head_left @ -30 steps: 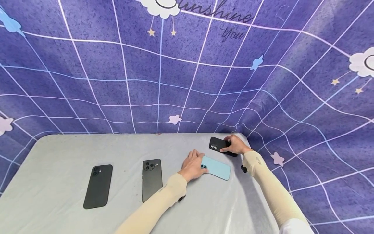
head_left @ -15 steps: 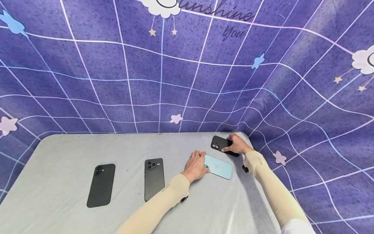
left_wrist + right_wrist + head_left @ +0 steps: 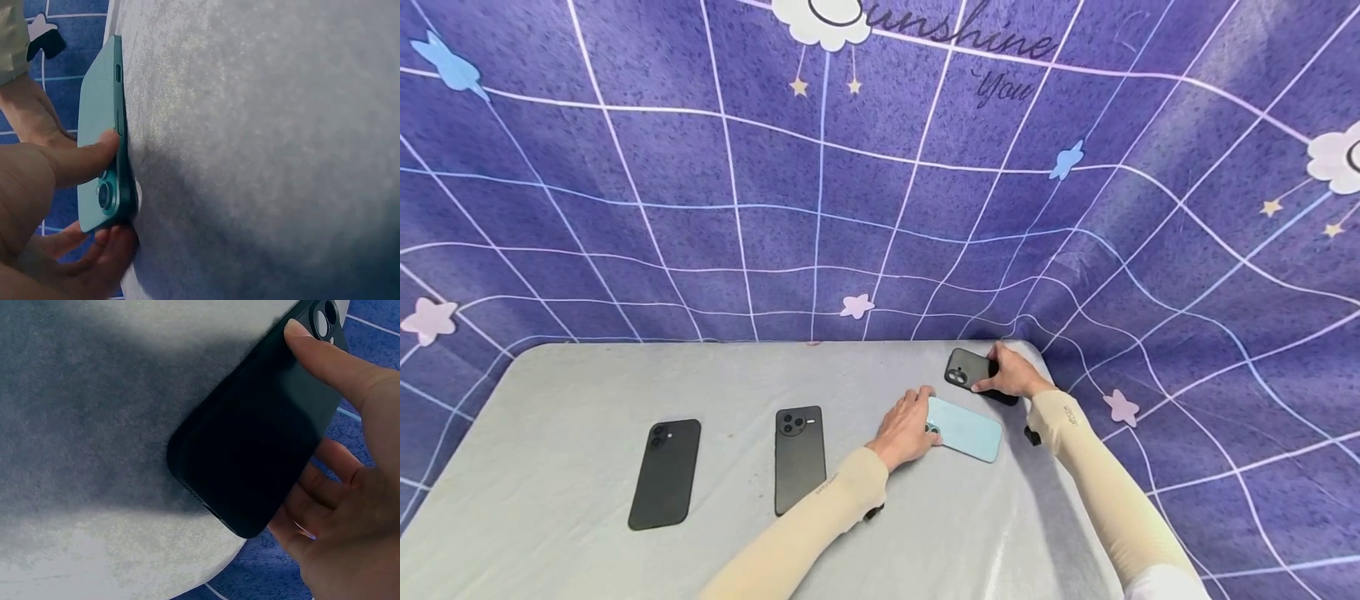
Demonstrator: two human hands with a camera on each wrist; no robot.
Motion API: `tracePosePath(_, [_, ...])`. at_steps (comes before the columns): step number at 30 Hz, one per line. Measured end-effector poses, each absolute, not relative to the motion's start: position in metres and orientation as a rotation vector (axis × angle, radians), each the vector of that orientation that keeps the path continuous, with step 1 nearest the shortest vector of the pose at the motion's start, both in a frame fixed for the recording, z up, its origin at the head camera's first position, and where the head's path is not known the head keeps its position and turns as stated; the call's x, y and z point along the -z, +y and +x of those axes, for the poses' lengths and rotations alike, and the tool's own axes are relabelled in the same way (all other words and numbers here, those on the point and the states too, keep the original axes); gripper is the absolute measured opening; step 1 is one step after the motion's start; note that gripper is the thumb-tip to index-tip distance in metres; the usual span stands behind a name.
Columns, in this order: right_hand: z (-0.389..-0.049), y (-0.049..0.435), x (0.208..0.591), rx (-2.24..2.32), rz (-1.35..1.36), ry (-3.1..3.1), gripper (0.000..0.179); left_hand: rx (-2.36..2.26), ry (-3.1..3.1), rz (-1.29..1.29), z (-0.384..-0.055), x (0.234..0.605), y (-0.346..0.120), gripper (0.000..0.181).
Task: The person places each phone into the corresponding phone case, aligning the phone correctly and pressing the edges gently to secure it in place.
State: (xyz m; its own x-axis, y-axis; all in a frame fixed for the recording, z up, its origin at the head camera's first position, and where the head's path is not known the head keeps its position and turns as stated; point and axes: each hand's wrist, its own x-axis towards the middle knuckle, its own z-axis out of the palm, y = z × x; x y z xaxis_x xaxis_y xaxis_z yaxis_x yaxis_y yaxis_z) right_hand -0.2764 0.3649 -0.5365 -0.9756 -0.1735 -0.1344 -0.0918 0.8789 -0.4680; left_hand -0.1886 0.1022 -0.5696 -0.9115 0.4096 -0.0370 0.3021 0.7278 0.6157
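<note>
Near the right end of the table, my left hand (image 3: 905,427) grips a light blue phone (image 3: 967,430) at its camera end. The left wrist view has the thumb (image 3: 94,157) on the long edge of this phone (image 3: 95,119) and the fingers round its short end. Farther back, my right hand (image 3: 1011,373) holds a black phone (image 3: 973,364) across its long edges. In the right wrist view the thumb (image 3: 325,362) presses one edge beside the lenses, while the fingers lie along the other edge of the black phone (image 3: 244,450). Both phones have their backs up.
A dark grey phone (image 3: 800,467) lies left of my left hand, partly overlapped by the sleeve. Another black phone (image 3: 666,475) rests farther left on the pale table cover (image 3: 572,400). A purple curtain (image 3: 775,192) rises behind the table and along its right side.
The whole scene has shifted slightly rightward in the head view. Both hands keep hold of the same phones, and the black phone's back looks lighter than before.
</note>
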Motion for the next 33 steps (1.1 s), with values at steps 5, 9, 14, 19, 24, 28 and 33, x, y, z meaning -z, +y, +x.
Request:
tracePosePath(5, [-0.276, 0.366, 0.539, 0.721, -0.210, 2.875, 0.066, -1.181, 2.652, 0.576, -0.191, 0.581, 0.098, 0.076])
tracePosePath(9, [-0.275, 0.368, 0.540, 0.708, -0.220, 2.881, 0.068, -1.320, 2.557, 0.531, -0.189, 0.579, 0.093, 0.075])
tracePosePath(14, [-0.275, 0.367, 0.539, 0.655, -0.235, 2.891, 0.071, -1.377, 2.465, 0.416, -0.183, 0.563, 0.087, 0.077])
tracePosePath(19, [-0.273, 0.368, 0.537, 0.647, -0.243, 2.888, 0.067, -1.393, 2.433, 0.383, -0.182, 0.561, 0.084, 0.076])
tracePosePath(24, [-0.270, 0.370, 0.535, 0.662, -0.236, 2.877, 0.062, -1.420, 2.409, 0.401, -0.179, 0.558, 0.077, 0.074])
tracePosePath(28, [-0.269, 0.371, 0.535, 0.692, -0.247, 2.884, 0.054, -1.461, 2.397, 0.367, -0.174, 0.557, 0.071, 0.078])
tracePosePath(33, [-0.265, 0.377, 0.534, 0.747, -0.321, 2.927, 0.032, -1.553, 2.372, 0.319, -0.168, 0.557, 0.065, 0.067])
